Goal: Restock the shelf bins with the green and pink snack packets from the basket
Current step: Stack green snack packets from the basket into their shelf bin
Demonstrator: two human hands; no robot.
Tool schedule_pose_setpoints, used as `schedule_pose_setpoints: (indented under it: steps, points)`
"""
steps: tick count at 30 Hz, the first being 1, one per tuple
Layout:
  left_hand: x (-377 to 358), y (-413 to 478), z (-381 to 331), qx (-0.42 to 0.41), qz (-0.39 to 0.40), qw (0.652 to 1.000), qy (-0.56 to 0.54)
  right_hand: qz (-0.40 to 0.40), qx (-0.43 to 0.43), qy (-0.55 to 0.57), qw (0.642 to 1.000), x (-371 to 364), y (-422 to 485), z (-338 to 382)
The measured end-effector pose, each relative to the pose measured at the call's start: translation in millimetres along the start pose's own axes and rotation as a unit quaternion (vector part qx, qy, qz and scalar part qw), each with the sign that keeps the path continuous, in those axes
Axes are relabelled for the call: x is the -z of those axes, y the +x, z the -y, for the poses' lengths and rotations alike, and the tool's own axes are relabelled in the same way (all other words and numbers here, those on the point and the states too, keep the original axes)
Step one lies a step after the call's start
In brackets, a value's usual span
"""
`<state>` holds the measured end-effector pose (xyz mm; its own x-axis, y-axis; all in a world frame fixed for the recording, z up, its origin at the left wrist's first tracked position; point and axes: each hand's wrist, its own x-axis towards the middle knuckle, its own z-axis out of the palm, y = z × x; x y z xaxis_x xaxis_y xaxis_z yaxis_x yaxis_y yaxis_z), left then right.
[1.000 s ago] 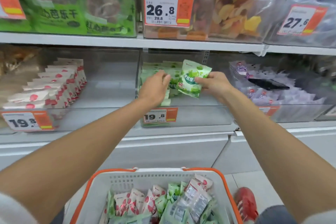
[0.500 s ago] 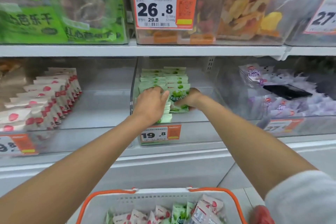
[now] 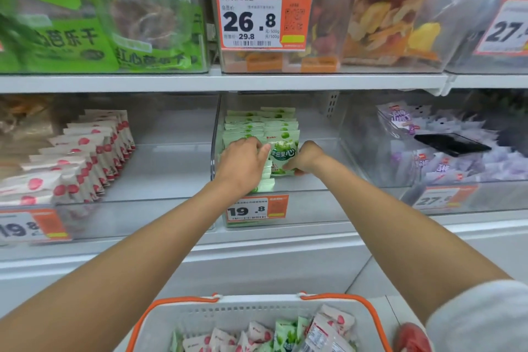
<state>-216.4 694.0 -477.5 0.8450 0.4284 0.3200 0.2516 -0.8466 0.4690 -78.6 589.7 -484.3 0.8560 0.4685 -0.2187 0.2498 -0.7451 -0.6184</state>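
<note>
**Risk:** tipping of green packet face-down onto the floor of middle bin, likely if let go before leaning on row of green packets. Also knocking that row out of line, likely from too hard a push. Lesser risk of a wrong bin, with pink packets shelved one bin to the left.

**Left hand**: fingers fairly straight, laid over the front of the row and pressing it back. Gripping nothing.

**Right hand**: curled round the right edge and lower corner of the green packet. Holding it upright, label outward, at the front of the row, inside the bin.

**Basket**: below the shelf, near the body. Loose packets, green and pink, inside and not yet shelved.
</note>
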Motion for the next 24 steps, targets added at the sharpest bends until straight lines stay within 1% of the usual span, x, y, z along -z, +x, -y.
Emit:
schedule_pose_setpoints:
  steps: [1, 3, 5, 7, 8, 10, 11, 12, 13, 15, 16, 18, 19, 21, 23, 24]
  points:
    - [2, -1, -1, 0.0, 0.0, 1.0, -0.01, -0.007, 0.003, 0.005, 1.0, 2, -7, 0]
    - [9, -6, -7, -0.009, -0.01, 1.0, -0.025, -0.059, 0.038, -0.032, 0.997, 7, -23, -3]
    - [18, -17, -17, -0.035, -0.043, 0.998, -0.026, -0.139, 0.104, -0.041, 0.984, 8, -47, -5]
    - [30, -38, -30, -0.039, -0.078, 0.996, -0.023, -0.202, 0.187, -0.019, 0.961, 7, -83, -5]
    - [34, -53, -36, -0.028, -0.082, 0.996, -0.029, -0.217, 0.223, -0.013, 0.95, 3, -101, -7]
    - [38, -86, -41, 0.018, -0.065, 0.996, -0.052, -0.208, 0.259, -0.01, 0.943, -14, -138, -15]
    - [35, -103, -38, 0.051, -0.044, 0.996, -0.062, -0.184, 0.257, -0.005, 0.949, -26, -153, -23]
    - [28, -121, -28, 0.092, -0.008, 0.993, -0.069, -0.149, 0.248, -0.004, 0.957, -41, -165, -34]
    - [19, -140, -15, 0.13, 0.039, 0.988, -0.073, -0.099, 0.229, -0.011, 0.968, -57, -174, -48]
    - [0, -178, 20, 0.192, 0.155, 0.966, -0.072, 0.023, 0.172, -0.043, 0.984, -92, -187, -81]
    - [-8, -194, 37, 0.21, 0.207, 0.953, -0.064, 0.075, 0.138, -0.057, 0.986, -109, -189, -101]
    - [-20, -217, 61, 0.223, 0.289, 0.931, -0.023, 0.142, 0.083, -0.103, 0.981, -138, -194, -139]
    - [-25, -222, 66, 0.222, 0.323, 0.92, -0.003, 0.171, 0.07, -0.141, 0.973, -150, -195, -155]
    - [-34, -226, 68, 0.202, 0.378, 0.903, -0.006, 0.244, 0.055, -0.223, 0.942, -166, -200, -177]
    - [-44, -225, 70, 0.184, 0.408, 0.894, -0.029, 0.312, 0.083, -0.312, 0.894, -176, -205, -189]
    - [-48, -226, 72, 0.178, 0.418, 0.89, -0.037, 0.329, 0.124, -0.37, 0.86, -178, -210, -189]
